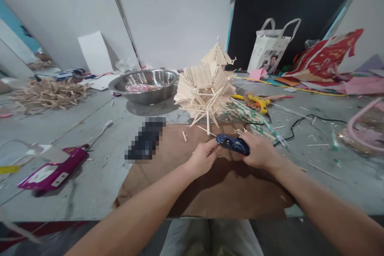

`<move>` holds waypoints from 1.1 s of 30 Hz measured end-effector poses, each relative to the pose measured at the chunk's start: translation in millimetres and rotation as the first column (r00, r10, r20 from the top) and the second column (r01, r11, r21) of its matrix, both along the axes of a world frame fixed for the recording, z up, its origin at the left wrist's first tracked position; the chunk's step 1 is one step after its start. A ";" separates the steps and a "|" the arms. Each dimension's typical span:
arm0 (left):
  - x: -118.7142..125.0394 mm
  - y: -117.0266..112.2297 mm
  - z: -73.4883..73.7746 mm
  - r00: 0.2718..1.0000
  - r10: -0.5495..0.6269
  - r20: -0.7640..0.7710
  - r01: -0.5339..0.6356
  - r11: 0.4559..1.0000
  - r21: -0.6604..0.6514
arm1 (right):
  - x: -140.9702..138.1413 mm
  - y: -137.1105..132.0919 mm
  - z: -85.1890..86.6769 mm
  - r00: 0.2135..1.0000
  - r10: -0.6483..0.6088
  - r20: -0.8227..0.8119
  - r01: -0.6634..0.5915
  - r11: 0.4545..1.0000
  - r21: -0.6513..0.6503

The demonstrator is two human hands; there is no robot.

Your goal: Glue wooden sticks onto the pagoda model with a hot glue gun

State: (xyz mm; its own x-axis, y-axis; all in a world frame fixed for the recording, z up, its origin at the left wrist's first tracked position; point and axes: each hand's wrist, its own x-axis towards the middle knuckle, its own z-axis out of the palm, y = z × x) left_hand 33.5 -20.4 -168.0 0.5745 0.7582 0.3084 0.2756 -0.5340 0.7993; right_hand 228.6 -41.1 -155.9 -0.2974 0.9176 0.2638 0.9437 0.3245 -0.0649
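Though tilted — dark-blue object [233, 145] between both hands [204, 158] [260, 150].

Below the right grip [259, 150] spreads a wide grey table [100, 182], with some thin dark lines on its surface. Behind the table, farther than the grip, stand a middle white panel [171, 20] and, to its right, a black panel [288, 0]. To the far left of the grip stands a second white panel [64, 12]. The light is soft and rather pale.
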 end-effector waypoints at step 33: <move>-18.1 5.0 11.9 0.895 0.424 -0.140 -0.403 0.902 0.156 | 44.0 24.1 -10.4 0.996 0.079 -0.034 -0.076 0.992 0.096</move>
State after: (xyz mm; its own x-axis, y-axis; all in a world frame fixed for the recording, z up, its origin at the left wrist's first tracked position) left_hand 15.5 -15.4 -156.1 0.2676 0.9019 0.3392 0.6159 -0.4308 0.6596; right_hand 272.6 -17.0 -166.4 -0.3548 0.8626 0.3607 0.9130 0.4027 -0.0650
